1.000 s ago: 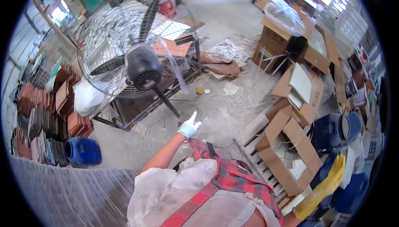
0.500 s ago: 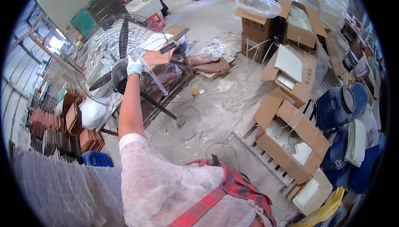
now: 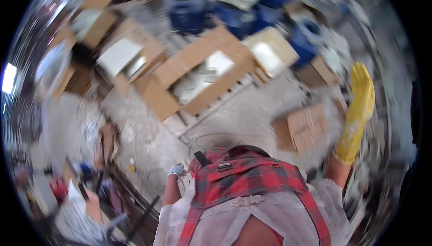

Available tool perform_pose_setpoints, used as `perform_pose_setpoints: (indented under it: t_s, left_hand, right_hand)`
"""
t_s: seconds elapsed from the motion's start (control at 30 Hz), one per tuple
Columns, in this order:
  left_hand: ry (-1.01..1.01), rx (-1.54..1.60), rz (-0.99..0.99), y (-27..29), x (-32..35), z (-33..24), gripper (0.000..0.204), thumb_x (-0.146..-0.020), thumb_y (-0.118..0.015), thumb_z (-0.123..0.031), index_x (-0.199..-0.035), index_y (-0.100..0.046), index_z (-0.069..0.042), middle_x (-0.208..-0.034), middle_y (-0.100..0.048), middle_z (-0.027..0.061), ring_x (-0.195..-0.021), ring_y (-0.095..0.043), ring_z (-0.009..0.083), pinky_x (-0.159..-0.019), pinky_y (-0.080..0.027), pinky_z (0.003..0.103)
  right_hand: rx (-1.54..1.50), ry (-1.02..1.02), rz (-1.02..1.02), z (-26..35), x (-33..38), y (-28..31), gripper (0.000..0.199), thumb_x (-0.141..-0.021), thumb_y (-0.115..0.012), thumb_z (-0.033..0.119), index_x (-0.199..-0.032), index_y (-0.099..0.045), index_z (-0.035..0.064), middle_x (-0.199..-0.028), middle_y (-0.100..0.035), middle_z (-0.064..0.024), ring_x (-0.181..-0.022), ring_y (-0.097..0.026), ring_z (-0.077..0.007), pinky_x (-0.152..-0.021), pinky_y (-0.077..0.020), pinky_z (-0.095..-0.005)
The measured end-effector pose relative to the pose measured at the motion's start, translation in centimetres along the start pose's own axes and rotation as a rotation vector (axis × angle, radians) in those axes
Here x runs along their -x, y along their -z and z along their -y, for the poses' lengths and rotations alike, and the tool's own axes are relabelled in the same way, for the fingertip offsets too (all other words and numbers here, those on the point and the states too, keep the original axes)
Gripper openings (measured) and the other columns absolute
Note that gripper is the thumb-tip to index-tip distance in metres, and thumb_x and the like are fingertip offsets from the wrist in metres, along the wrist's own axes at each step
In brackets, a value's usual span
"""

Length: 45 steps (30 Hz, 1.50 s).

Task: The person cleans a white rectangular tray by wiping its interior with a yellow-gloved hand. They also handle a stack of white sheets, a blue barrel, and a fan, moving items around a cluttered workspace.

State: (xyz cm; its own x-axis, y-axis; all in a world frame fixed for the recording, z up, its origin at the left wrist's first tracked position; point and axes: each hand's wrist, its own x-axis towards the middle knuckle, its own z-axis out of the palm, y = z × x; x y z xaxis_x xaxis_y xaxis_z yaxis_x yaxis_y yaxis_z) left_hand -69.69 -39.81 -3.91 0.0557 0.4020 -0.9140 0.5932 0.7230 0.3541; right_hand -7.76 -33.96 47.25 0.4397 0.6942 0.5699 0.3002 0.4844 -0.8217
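The picture is blurred by motion. My right hand, in a long yellow rubber glove, is raised at the right with its fingers stretched out and nothing in it. It hangs above a small cardboard box on the concrete floor. My left hand, in a pale grey glove, hangs low beside my red plaid apron. It touches nothing that I can make out, and its fingers are too small and blurred to read.
A large open cardboard box with white contents lies on a wooden pallet ahead. More flat cartons lie to the left. Blue drums stand at the top. A dark metal frame and clutter sit at the lower left.
The view has swung away from the big wire-caged fan toward the cartons. My left hand left the fan and dropped to my side. My yellow-gloved right hand came into view.
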Motion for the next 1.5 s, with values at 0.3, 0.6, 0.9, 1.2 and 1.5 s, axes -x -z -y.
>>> perform_pose_setpoints:
  t_s: [0.3, 0.6, 0.9, 1.2, 1.5]
  left_hand:
    - [-0.713, -0.643, -0.138, 1.3, -7.6, -14.1, 0.026, -0.088, -0.046, -0.017, -0.111, -0.055, -0.007, -0.067, -0.062, 0.0148, -0.048, -0.058, 0.0186, -0.043, -0.047, 0.031]
    - [-0.577, -0.685, -0.171, -6.6, -12.6, -25.8, 0.027, -0.087, -0.046, -0.020, -0.109, -0.057, -0.007, -0.071, -0.063, 0.0147, -0.049, -0.057, 0.0204, -0.044, -0.044, 0.033]
    - [-0.668, -1.383, -0.020, -16.3, -5.6, -35.8, 0.027, -0.077, -0.059, -0.025, -0.093, -0.064, -0.005, -0.097, -0.063, 0.0191, -0.084, -0.060, 0.0357, -0.074, -0.047, 0.044]
    - [-0.552, -1.391, -0.107, -15.1, -14.7, -46.4, 0.027, -0.084, -0.052, -0.030, -0.084, -0.063, -0.006, -0.070, -0.059, 0.0128, -0.056, -0.055, 0.0244, -0.050, -0.043, 0.038]
    - [-0.337, -0.198, -0.002, -26.9, -7.0, -71.9, 0.028, -0.091, -0.045, -0.026, -0.107, -0.058, -0.007, -0.057, -0.057, 0.0060, -0.040, -0.050, 0.0135, -0.036, -0.038, 0.027]
  right_hand:
    - [0.270, 0.022, -0.526, 9.3, 12.8, 10.9, 0.051, -0.097, -0.033, 0.028, -0.128, -0.035, -0.0122, -0.131, -0.041, -0.0243, -0.122, -0.041, -0.0327, -0.104, -0.0292, -0.0385]
    - [0.241, -0.048, -0.724, 6.0, 15.4, 24.0, 0.055, -0.097, -0.032, 0.035, -0.131, -0.032, -0.0084, -0.133, -0.038, -0.0216, -0.123, -0.039, -0.0301, -0.104, -0.0282, -0.0371]
    - [0.120, -0.068, -0.813, 3.2, 12.0, 34.4, 0.054, -0.097, -0.030, 0.031, -0.134, -0.025, -0.0070, -0.139, -0.029, -0.0220, -0.128, -0.033, -0.0299, -0.104, -0.0277, -0.0325]
    - [-0.228, -0.056, -0.875, -7.8, 2.5, 41.9, 0.053, -0.097, -0.031, 0.029, -0.135, -0.023, -0.0071, -0.141, -0.025, -0.0217, -0.129, -0.030, -0.0319, -0.104, -0.0270, -0.0347]
    - [-0.404, -0.143, -0.590, -20.1, -18.9, 41.7, 0.042, -0.096, -0.036, 0.015, -0.123, -0.035, -0.0164, -0.128, -0.040, -0.0292, -0.117, -0.043, -0.0376, -0.101, -0.0339, -0.0410]
